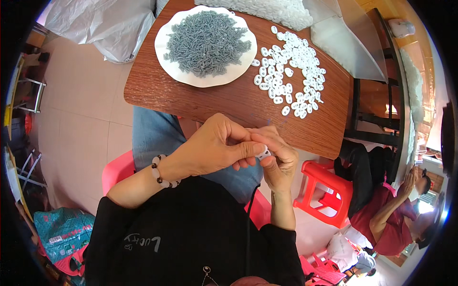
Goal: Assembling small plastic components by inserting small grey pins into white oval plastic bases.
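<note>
While the person sat over the low wooden table point(229, 107), the left hand point(214, 145) came in from the left, a beaded bracelet point(159, 172) on its wrist, with thumb and fingers closed in a pinch. A small white plastic piece point(263, 153) sat right at the thumb tip, wedged between both hands just off the table's near edge. The right hand point(276, 159) met it from the other side, its fingers curled tight about the same piece (most of it was hidden by the fingertips). Up on the table, well apart from the hands, lay a white plate point(168, 62) heaped with grey screws point(206, 43), and just right of it a scatter of white plastic pieces point(293, 71). Farther right stood a red stool point(320, 190).
</note>
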### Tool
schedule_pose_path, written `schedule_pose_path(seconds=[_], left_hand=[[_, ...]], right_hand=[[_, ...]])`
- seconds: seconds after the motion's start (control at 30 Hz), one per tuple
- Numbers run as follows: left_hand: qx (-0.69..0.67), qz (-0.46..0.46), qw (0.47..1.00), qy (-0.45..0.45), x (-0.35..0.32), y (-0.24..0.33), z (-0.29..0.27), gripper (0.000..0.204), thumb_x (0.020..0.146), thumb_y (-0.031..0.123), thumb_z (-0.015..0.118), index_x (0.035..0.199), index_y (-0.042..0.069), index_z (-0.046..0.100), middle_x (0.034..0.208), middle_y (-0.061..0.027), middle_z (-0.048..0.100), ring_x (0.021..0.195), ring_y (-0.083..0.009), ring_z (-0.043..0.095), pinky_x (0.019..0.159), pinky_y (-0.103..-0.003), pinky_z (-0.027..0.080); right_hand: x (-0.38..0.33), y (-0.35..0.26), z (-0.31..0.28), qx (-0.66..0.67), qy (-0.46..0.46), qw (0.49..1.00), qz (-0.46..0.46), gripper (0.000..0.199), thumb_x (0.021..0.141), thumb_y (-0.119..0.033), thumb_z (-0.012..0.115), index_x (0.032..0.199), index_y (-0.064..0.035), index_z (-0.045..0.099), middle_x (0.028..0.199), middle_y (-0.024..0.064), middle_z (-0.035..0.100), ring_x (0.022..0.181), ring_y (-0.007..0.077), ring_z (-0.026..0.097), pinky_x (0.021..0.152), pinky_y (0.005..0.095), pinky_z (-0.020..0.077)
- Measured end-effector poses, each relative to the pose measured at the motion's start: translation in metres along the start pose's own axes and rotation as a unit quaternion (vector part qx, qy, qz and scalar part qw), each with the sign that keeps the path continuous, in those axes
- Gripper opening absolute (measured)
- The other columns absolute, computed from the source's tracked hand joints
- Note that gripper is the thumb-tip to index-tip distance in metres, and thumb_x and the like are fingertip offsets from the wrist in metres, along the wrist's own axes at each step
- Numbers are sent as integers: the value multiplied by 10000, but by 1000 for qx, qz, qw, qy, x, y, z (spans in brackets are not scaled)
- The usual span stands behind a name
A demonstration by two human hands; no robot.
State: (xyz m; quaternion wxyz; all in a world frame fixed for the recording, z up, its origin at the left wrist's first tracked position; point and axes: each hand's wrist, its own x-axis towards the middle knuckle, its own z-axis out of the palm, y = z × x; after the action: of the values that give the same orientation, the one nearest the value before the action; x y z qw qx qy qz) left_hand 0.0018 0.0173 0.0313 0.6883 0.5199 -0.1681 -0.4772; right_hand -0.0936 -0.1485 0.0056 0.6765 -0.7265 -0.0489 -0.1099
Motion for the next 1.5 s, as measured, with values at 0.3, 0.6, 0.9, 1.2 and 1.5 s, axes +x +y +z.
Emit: schedule_pose_path(seconds=[0.3,0.6,0.9,1.2,1.5], left_hand=[[34,0,999,-5,-4,1,0,249,893,186,680,793,-41,702,673,-78,655,575,-83,593,518,-205,475],[60,1,998,-2,-9,6,0,216,895,172,674,842,-34,717,701,-94,677,582,-88,613,506,-198,479],[60,0,998,7,-13,7,1,213,902,168,661,825,-20,722,669,-84,676,541,-81,607,483,-199,473],[71,-49,996,-14,-9,16,0,241,908,171,652,787,-30,708,640,-64,655,532,-70,590,483,-193,465],[109,-59,992,-26,-7,17,-1,226,908,147,646,775,-26,704,625,-57,643,522,-72,584,468,-198,456]], right_hand=[[-3,2,1,40,8,999,13,422,823,-339,704,1058,11,692,1097,147,682,963,229,561,839,352,458],[-4,-3,3,65,-2,997,31,392,774,-265,748,1049,9,699,1082,151,688,950,219,560,774,311,484],[-6,-1,8,42,11,999,12,344,733,-176,763,1017,8,700,1035,147,701,898,213,588,750,307,502],[-5,-7,7,72,20,997,36,361,712,-185,776,1005,11,700,1040,145,701,899,206,586,763,313,495],[-8,-2,4,28,13,999,16,434,668,-192,794,1044,2,700,1059,136,699,903,224,587,782,328,483]])
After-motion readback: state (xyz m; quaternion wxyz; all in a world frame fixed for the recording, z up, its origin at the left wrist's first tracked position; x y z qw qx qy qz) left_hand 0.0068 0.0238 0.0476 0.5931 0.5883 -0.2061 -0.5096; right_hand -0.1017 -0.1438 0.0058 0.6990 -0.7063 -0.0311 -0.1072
